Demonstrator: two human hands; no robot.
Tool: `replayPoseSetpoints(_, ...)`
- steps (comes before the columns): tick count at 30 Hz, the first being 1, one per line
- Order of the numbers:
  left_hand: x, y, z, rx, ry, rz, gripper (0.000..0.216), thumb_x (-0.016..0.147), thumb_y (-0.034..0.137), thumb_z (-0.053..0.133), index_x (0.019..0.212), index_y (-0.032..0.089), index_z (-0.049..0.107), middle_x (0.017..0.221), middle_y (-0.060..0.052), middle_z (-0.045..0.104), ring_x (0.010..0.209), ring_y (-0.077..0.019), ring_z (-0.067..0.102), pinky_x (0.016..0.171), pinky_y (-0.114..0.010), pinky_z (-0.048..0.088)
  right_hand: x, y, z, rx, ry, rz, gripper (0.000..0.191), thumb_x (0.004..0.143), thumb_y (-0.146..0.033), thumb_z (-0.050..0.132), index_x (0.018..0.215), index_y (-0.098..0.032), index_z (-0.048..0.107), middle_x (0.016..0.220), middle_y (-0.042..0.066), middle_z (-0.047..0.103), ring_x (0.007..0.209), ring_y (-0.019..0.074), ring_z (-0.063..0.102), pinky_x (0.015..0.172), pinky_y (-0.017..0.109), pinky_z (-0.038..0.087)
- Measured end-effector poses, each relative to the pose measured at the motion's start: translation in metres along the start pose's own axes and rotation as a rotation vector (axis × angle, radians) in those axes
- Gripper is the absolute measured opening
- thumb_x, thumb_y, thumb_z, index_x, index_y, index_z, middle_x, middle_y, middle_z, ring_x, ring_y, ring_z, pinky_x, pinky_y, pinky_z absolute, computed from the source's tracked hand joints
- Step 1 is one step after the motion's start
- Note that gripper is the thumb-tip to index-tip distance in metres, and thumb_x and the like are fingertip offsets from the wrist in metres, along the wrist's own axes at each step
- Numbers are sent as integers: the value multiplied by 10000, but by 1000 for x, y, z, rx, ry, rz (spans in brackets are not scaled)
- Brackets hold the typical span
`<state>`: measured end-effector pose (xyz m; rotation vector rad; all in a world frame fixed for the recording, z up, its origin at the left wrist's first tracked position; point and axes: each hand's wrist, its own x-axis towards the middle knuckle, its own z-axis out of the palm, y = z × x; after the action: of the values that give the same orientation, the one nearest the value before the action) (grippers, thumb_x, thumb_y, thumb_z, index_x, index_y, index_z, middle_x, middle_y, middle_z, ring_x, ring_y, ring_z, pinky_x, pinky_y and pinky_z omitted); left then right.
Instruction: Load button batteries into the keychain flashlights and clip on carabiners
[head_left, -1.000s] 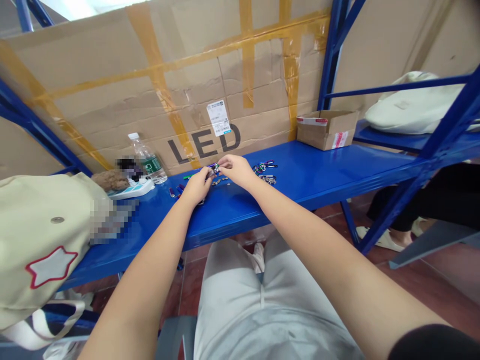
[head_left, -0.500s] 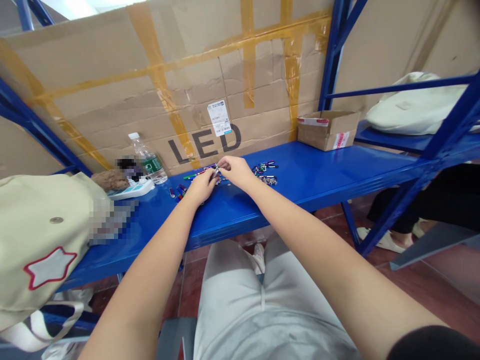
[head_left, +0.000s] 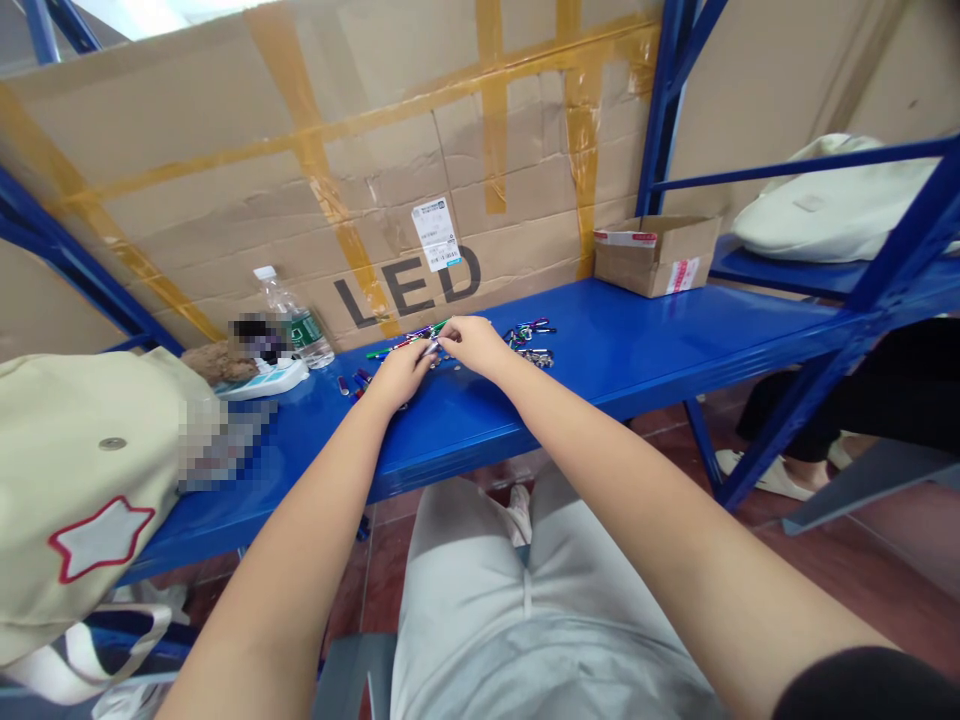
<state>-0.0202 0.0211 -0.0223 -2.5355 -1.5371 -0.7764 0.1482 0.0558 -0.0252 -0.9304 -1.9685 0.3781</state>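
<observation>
Over the blue tabletop (head_left: 622,345), my left hand (head_left: 401,375) and my right hand (head_left: 475,345) meet with their fingertips pinched together. Between them is a small silvery metal piece (head_left: 430,348), too small and too covered to name. Slim coloured tubes (head_left: 357,384), red, blue and purple, lie by my left hand. Behind the hands are longer green and purple stick-like pieces (head_left: 382,353). Right of my right hand sits a pile of coloured clips that look like carabiners (head_left: 534,328). Small silvery metal parts (head_left: 538,357) lie in front of that pile.
A cardboard sheet (head_left: 525,240) marked LED stands behind the table. An open carton (head_left: 660,257) is at the back right. To the left are a water bottle (head_left: 304,330), a white-and-blue device (head_left: 270,380) and a cream bag (head_left: 82,440). Another person's legs (head_left: 787,410) show at right.
Both hands stay together at the same spot on the small metal piece, with only slight finger movement. The camera view has shifted a little.
</observation>
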Motion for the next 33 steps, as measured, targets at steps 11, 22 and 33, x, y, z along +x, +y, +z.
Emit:
replayPoseSetpoints(11,1,0,-1,195,10,99,268,928,224,422,1041,139,649,1013,-121,697,936,-247,617,868,-344,462,-5,-1,-5,40,-102,31,121,857,-125,563,756,-153,623,730,42,670,772,171,624,796,286,455)
replayPoseSetpoints(22,3,3,-4,386,65,270,306,960,221,402,1125,163,652,1048,-142,688,929,-250,577,872,-379,436,-9,-3,-13,301,-391,214,246,929,-128,437,692,-190,457,671,45,661,587,108,625,601,225,535)
replayPoseSetpoints(33,-5,3,-8,-141,107,0,304,877,298,543,1123,203,694,1113,-46,723,1048,-232,639,940,-324,460,-7,1,-3,-48,-128,-98,173,963,-268,466,818,-186,513,830,58,643,837,197,583,754,280,362)
